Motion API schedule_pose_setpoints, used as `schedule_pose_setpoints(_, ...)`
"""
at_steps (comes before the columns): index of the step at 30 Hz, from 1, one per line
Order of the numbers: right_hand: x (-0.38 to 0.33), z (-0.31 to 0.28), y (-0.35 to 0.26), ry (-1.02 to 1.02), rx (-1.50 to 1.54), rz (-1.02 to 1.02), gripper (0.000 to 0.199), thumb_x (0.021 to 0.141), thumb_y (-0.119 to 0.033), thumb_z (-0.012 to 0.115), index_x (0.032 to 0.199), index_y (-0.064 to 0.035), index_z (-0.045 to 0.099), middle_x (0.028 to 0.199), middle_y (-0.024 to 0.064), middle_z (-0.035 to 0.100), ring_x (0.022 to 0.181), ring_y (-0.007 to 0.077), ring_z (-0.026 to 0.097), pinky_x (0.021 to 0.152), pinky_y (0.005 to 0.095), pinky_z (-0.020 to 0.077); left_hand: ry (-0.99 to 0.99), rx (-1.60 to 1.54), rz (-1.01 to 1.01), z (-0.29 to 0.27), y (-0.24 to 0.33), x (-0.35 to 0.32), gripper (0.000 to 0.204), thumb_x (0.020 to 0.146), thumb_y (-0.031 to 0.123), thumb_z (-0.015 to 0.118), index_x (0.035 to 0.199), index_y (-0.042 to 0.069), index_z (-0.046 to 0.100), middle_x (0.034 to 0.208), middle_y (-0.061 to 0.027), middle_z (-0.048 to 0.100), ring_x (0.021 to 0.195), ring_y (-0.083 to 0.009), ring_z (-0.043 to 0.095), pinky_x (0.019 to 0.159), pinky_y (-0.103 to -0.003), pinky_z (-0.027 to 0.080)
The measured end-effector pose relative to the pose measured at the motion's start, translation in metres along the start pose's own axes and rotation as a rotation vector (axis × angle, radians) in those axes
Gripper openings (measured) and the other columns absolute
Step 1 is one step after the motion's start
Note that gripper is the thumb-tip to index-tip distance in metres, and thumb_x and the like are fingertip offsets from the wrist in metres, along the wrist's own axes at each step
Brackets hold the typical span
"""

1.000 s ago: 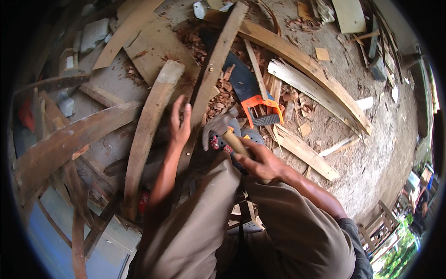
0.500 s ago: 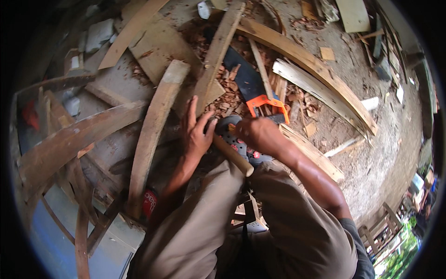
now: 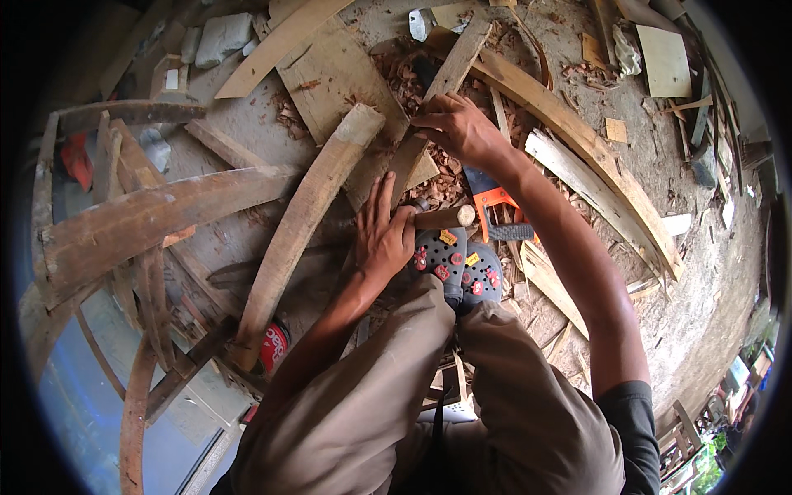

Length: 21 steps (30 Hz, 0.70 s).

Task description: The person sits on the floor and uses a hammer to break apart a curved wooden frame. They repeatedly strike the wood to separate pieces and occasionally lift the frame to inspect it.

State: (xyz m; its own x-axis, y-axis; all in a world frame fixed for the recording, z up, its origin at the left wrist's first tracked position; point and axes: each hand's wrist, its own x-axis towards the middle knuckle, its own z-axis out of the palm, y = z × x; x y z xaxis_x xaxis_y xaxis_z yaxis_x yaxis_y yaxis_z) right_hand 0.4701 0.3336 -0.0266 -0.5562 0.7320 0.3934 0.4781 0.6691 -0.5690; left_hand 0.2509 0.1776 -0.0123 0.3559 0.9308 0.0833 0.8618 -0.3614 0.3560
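Observation:
A narrow wooden board [image 3: 458, 59] slopes from far right toward my feet. My left hand [image 3: 384, 235] lies along its near end, fingers stretched out flat. Beside that thumb a round wooden handle [image 3: 445, 218] sticks out to the right; whatever it is fixed to is hidden. Farther up the board is my right hand [image 3: 470, 132], fingers pinched together with their tips at the board's surface. Anything between those fingertips is too small to make out. Under my right forearm lies a handsaw with an orange and black handle [image 3: 493, 200], its blade mostly covered.
Wood chips [image 3: 445, 181] litter the ground around the board. A curved plank [image 3: 313, 223] leans at left, near a curved wooden frame [image 3: 157, 210]. Long beams [image 3: 577, 124] lie at right. My grey clogs [image 3: 441, 260] are close to the handle. A red can [image 3: 274, 345] stands at lower left.
My right hand has moved from above the clogs, forward onto the board. The round handle has swung from pointing toward my knees to pointing right. My left hand stays at the board's near end.

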Motion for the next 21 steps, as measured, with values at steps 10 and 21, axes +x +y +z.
schedule_pose_setpoints(10, 0.01, 0.001, -0.003, -0.048, -0.03, 0.055, 0.022, 0.091, -0.023, 0.067, 0.102, -0.0043, 0.066, 0.102, 0.0138, 0.061, 0.1, 0.0339, 0.058, 0.09, 0.0419, 0.0479, 0.002, -0.01, -0.009, 0.0, 0.001, 0.0, 0.015, 0.095, 0.02, 0.057, 0.102, 0.009, 0.066, 0.155, -0.0199, 0.036, 0.142, -0.0416, 0.037, 0.105, -0.055, 0.039)
schedule_pose_setpoints(21, 0.012, -0.007, -0.009, -0.12, -0.13, 0.069, 0.023, 0.093, -0.022, 0.063, 0.103, -0.0023, 0.064, 0.105, 0.0146, 0.061, 0.105, 0.0316, 0.058, 0.093, 0.0396, 0.0466, 0.008, -0.031, -0.02, 0.0, 0.0, 0.0, 0.017, 0.096, 0.021, 0.056, 0.1, 0.009, 0.066, 0.156, -0.018, 0.035, 0.143, -0.0396, 0.036, 0.107, -0.054, 0.037)
